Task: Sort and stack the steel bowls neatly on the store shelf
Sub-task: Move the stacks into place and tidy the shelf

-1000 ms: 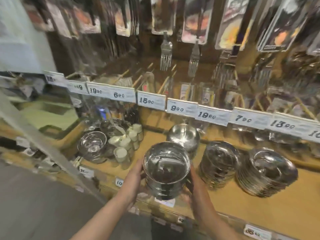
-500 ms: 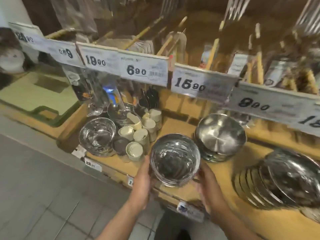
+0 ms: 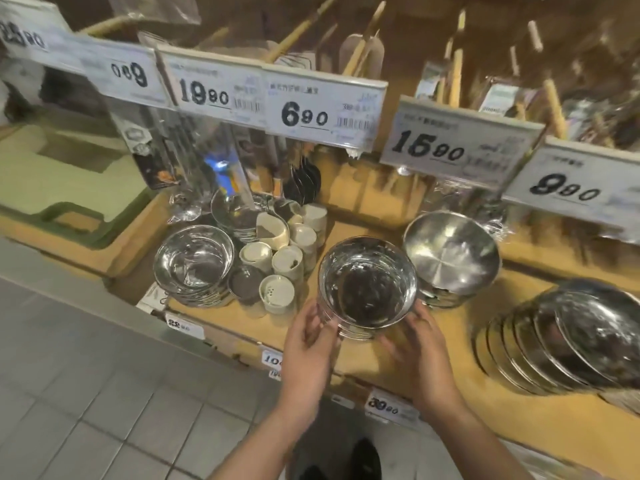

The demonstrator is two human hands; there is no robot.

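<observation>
Nearest the camera, the left hand (image 3: 309, 344) and the right hand (image 3: 420, 344) flank a stack of steel bowls (image 3: 366, 287) at the front of the wooden shelf (image 3: 460, 382). The left hand's fingers curl against the stack's left wall and grasp it; the right hand's fingers lie spread against the lower right side, touching the stack without plainly closing round it. The stack stands upright, its axis vertical and its open mouth facing up, tipped slightly toward the camera; whether its base rests on the shelf cannot be told. Just left of it stand cream ceramic cups (image 3: 282, 261), and beyond those a second stack of bowls (image 3: 194, 263), also mouth up. Just behind and right sits a wider steel bowl (image 3: 452, 252) on its own stack, mouth tilted toward the front. Farther right, a row of shallow steel dishes (image 3: 568, 332) leans on edge, faces turned left and up. Price tags (image 3: 325, 109) line the shelf rail above, with wooden-handled utensils (image 3: 360, 50) hanging behind.
</observation>
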